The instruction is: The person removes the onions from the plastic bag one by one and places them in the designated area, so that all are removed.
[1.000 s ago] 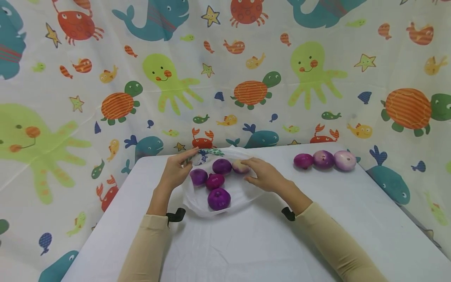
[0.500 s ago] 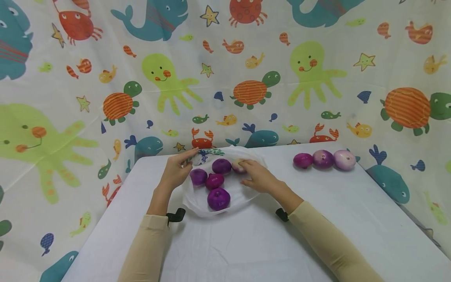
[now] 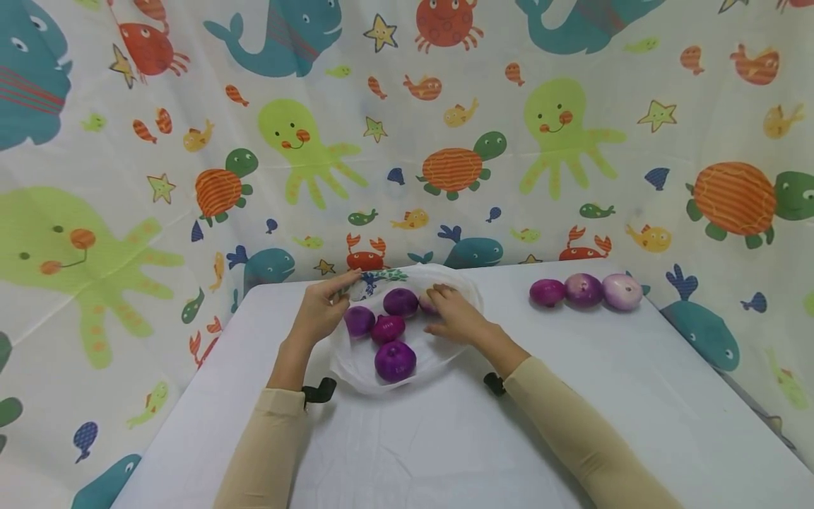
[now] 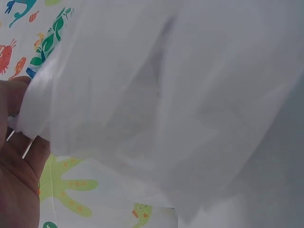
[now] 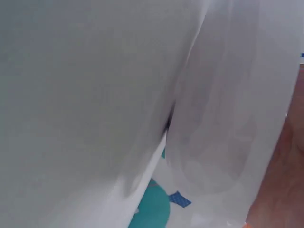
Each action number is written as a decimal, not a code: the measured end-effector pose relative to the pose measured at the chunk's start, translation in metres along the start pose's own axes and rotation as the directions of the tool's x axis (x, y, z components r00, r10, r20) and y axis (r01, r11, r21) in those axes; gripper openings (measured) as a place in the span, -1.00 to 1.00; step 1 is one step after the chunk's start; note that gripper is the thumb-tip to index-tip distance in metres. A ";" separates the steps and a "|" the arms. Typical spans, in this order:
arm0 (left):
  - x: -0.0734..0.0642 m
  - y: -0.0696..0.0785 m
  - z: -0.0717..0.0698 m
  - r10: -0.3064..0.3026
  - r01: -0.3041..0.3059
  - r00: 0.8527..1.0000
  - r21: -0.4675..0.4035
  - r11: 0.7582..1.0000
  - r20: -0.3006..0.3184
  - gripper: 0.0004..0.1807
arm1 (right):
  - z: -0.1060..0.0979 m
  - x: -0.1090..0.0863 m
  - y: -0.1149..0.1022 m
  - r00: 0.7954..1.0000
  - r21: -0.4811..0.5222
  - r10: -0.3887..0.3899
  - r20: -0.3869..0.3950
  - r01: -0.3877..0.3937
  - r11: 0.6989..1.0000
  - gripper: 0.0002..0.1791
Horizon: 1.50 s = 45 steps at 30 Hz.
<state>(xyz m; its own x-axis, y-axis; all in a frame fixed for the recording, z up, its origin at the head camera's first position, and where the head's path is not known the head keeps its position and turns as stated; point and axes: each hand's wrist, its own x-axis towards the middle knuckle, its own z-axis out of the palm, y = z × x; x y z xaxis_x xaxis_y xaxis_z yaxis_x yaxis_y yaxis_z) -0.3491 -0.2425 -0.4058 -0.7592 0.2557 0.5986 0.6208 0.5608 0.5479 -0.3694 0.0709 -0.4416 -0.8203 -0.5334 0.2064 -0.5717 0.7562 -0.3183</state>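
An opened white plastic bag (image 3: 372, 382) with a leaf print lies on the table, holding several purple onions, among them a front onion (image 3: 395, 361), a small onion (image 3: 388, 329) and a back onion (image 3: 400, 302). My left hand (image 3: 319, 311) grips the bag's left edge; in the left wrist view its fingers (image 4: 35, 154) show behind the film. My right hand (image 3: 461, 317) lies over a paler onion (image 3: 426, 302), mostly covering it, with the thumb apart below. In the right wrist view the bag film hides the onions, and only part of the hand (image 5: 280, 175) shows.
To the right on the white table (image 3: 407, 452) three more onions stand in a row: a small purple onion (image 3: 547, 293), a larger onion (image 3: 583, 290) and a pale onion (image 3: 622, 292). Behind the table hangs a curtain (image 3: 394, 120) printed with sea animals.
My right hand has moved left and further over the paler onion, covering more of it. The left hand keeps its place at the bag's edge.
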 end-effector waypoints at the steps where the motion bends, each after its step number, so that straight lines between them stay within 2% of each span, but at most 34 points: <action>1: 0.000 0.000 0.000 -0.003 0.003 1.000 0.000 1.000 0.002 -0.44 | 0.000 0.001 -0.001 1.000 0.000 0.008 0.003 -0.008 1.000 -0.10; 9: -0.001 0.000 0.001 -0.010 0.010 1.000 0.012 1.000 0.005 -0.44 | 0.003 0.008 -0.003 1.000 -0.040 0.025 0.004 -0.025 0.999 -0.04; 12: -0.001 0.000 0.000 -0.006 0.006 1.000 0.020 1.000 0.005 -0.44 | 0.004 0.010 -0.002 1.000 -0.050 0.011 -0.010 -0.011 0.999 -0.07; 17: 0.000 0.002 -0.002 0.001 -0.001 1.000 0.033 0.999 0.003 -0.44 | 0.006 0.013 -0.001 0.998 -0.121 -0.034 -0.044 0.029 0.992 -0.14; 22: 0.000 0.002 -0.002 -0.005 0.005 1.000 0.037 0.999 0.005 -0.43 | 0.007 0.013 -0.003 0.999 -0.140 -0.036 -0.010 0.034 0.990 -0.19; 26: -0.001 0.002 -0.002 -0.012 0.012 1.000 0.035 0.999 0.007 -0.43 | 0.006 0.009 -0.004 0.999 -0.072 -0.033 0.039 0.036 0.997 -0.23; 29: -0.001 0.002 -0.003 -0.004 0.004 1.000 0.035 0.999 0.005 -0.44 | 0.004 0.005 -0.003 0.998 -0.001 -0.009 0.059 0.009 1.000 -0.25; 37: -0.001 0.002 -0.003 -0.002 0.002 1.000 0.024 1.000 0.001 -0.44 | 0.002 -0.002 -0.001 0.999 0.074 0.008 0.031 -0.010 0.997 -0.30; 45: -0.001 0.004 -0.003 0.002 -0.002 1.000 0.028 1.000 -0.002 -0.44 | -0.004 -0.005 0.000 0.999 0.104 -0.043 0.006 0.042 0.994 -0.29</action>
<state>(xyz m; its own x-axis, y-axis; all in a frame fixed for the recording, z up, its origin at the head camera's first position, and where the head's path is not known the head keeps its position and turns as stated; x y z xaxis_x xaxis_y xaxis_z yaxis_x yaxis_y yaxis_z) -0.3454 -0.2433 -0.4021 -0.7575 0.2552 0.6009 0.6165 0.5824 0.5299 -0.3655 0.0752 -0.4386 -0.7947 -0.5679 0.2141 -0.6014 0.6896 -0.4034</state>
